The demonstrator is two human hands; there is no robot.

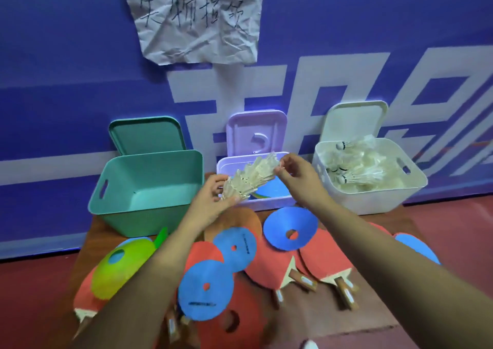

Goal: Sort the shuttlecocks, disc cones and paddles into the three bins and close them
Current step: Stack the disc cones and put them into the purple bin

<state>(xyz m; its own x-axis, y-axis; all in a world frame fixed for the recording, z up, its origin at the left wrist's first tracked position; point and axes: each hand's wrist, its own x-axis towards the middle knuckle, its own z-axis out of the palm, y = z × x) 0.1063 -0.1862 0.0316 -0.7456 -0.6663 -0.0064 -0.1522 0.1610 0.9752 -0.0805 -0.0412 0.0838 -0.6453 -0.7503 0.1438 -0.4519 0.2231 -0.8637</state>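
The left hand (210,202) and right hand (298,178) are bare. The left forearm (149,276) and right forearm (378,244) are bare as well, both slim, uncovered from wrist to where the view cuts them off.

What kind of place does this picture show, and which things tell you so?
Probably a sports hall: a red floor, a big blue printed banner, and paddles, disc cones and shuttlecocks being sorted.
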